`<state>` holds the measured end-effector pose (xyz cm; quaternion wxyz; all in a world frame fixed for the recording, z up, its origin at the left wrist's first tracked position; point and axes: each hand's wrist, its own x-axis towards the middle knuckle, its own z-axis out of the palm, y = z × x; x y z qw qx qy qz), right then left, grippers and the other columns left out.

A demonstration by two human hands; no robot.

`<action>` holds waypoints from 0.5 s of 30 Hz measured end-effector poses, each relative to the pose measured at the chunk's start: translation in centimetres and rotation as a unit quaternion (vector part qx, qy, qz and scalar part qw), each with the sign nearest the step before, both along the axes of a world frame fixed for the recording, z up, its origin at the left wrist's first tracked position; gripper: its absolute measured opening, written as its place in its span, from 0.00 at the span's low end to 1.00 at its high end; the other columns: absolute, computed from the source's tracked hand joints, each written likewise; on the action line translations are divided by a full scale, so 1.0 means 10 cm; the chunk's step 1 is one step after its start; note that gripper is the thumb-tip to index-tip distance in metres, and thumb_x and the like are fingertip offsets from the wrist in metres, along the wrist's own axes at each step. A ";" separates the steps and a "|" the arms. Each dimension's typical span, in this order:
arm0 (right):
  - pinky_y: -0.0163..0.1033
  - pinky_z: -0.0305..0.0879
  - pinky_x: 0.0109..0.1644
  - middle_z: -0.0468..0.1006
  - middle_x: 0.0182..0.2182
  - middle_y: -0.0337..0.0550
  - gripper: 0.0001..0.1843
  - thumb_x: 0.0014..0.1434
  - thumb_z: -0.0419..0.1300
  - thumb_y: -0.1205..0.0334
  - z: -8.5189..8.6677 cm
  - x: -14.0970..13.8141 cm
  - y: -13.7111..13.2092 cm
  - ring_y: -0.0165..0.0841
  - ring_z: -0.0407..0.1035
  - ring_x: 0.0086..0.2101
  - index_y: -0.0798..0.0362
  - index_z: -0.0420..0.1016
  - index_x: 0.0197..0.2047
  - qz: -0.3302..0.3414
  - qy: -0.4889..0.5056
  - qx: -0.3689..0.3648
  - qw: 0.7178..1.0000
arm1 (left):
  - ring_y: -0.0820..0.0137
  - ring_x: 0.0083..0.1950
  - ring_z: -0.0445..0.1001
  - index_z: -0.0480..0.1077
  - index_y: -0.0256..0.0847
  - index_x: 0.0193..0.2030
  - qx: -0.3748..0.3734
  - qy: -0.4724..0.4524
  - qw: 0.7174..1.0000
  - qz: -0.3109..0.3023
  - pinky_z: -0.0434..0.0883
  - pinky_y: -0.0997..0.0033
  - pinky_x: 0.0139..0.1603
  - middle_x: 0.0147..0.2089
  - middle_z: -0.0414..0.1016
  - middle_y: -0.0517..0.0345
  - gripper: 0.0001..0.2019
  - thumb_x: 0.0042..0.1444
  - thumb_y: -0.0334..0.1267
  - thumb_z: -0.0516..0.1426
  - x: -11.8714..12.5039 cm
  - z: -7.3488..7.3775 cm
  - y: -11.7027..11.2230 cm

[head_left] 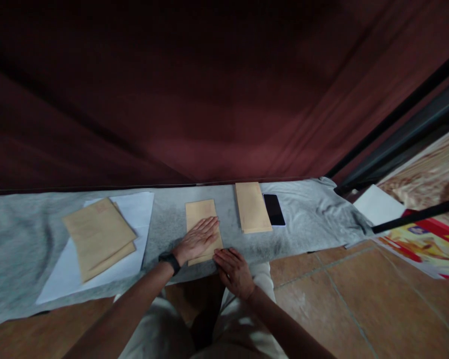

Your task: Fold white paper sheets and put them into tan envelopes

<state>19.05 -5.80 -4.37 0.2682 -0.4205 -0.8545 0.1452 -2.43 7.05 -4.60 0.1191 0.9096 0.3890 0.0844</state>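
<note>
A brown paper envelope point(198, 210) lies in front of me on the grey cloth, its lower end folded or overlapped by a flap point(200, 259). Flat across its middle rests my left hand point(199, 238), fingers stretched out, a black watch on the wrist. My right hand point(235, 271) touches the envelope's lower right corner with its fingertips; its fingers lie extended and nothing shows in its grasp. To the right is a small stack of brown envelopes point(252, 207). Larger brown envelopes point(99, 232) overlap on white paper point(138, 219) at the left.
A dark phone point(274, 209) lies beside the right stack. The grey cloth point(303, 214) covers a narrow bench against a dark red curtain point(209, 99). Black bars point(407, 109), a white sheet point(378, 204) and a colourful printed box point(426, 247) are at the right, above the tiled floor point(322, 299).
</note>
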 end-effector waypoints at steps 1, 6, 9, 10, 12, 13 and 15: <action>0.50 0.52 0.72 0.71 0.64 0.46 0.26 0.66 0.53 0.65 -0.01 0.00 0.00 0.37 0.65 0.63 0.51 0.67 0.66 0.000 -0.001 0.001 1.000 | 0.70 0.77 0.49 0.49 0.42 0.76 -0.008 0.003 1.000 -0.004 0.46 0.62 0.76 0.77 0.51 0.54 0.29 0.72 0.50 0.38 -0.01 0.01 -0.05; 0.51 0.54 0.71 0.72 0.64 0.47 0.25 0.67 0.54 0.65 -0.06 0.00 0.00 0.37 0.65 0.62 0.51 0.68 0.66 -0.003 -0.013 0.012 1.000 | 0.72 0.77 0.50 0.45 0.46 0.77 -0.018 -0.005 0.999 -0.026 0.47 0.62 0.76 0.77 0.51 0.57 0.28 0.73 0.48 0.39 -0.07 0.08 -0.32; 0.51 0.55 0.70 0.73 0.62 0.47 0.25 0.67 0.54 0.66 -0.06 -0.01 0.00 0.37 0.66 0.62 0.50 0.68 0.66 -0.004 -0.013 0.020 1.000 | 0.72 0.76 0.52 0.44 0.45 0.77 -0.018 -0.006 1.000 -0.020 0.48 0.63 0.76 0.77 0.52 0.56 0.29 0.73 0.48 0.39 -0.07 0.13 -0.51; 0.51 0.56 0.70 0.73 0.63 0.47 0.25 0.67 0.54 0.66 -0.07 -0.01 0.00 0.37 0.66 0.61 0.50 0.68 0.66 -0.004 -0.011 0.023 1.000 | 0.72 0.76 0.52 0.44 0.45 0.77 -0.016 -0.005 1.000 -0.019 0.49 0.63 0.76 0.77 0.53 0.55 0.29 0.73 0.49 0.39 -0.07 0.13 -0.58; 0.51 0.56 0.70 0.73 0.63 0.47 0.26 0.66 0.54 0.67 -0.08 -0.01 0.01 0.37 0.66 0.61 0.50 0.68 0.66 -0.005 -0.010 0.027 1.000 | 0.70 0.76 0.53 0.45 0.45 0.77 -0.002 -0.004 1.000 -0.015 0.49 0.62 0.76 0.77 0.53 0.55 0.29 0.72 0.50 0.40 -0.06 0.13 -0.73; 0.51 0.56 0.70 0.73 0.63 0.46 0.26 0.66 0.54 0.67 -0.09 -0.02 0.01 0.37 0.66 0.62 0.50 0.68 0.66 -0.009 -0.009 0.027 1.000 | 0.70 0.76 0.53 0.45 0.45 0.77 0.012 -0.004 1.000 -0.010 0.50 0.61 0.76 0.76 0.54 0.55 0.29 0.72 0.50 0.41 -0.06 0.12 -0.81; 0.51 0.56 0.70 0.73 0.62 0.46 0.26 0.66 0.55 0.67 -0.10 -0.02 0.01 0.37 0.66 0.62 0.50 0.68 0.66 -0.016 -0.009 0.024 1.000 | 0.67 0.76 0.53 0.46 0.45 0.76 0.052 -0.009 0.999 0.006 0.51 0.59 0.76 0.76 0.54 0.53 0.31 0.71 0.51 0.43 -0.07 0.10 -0.98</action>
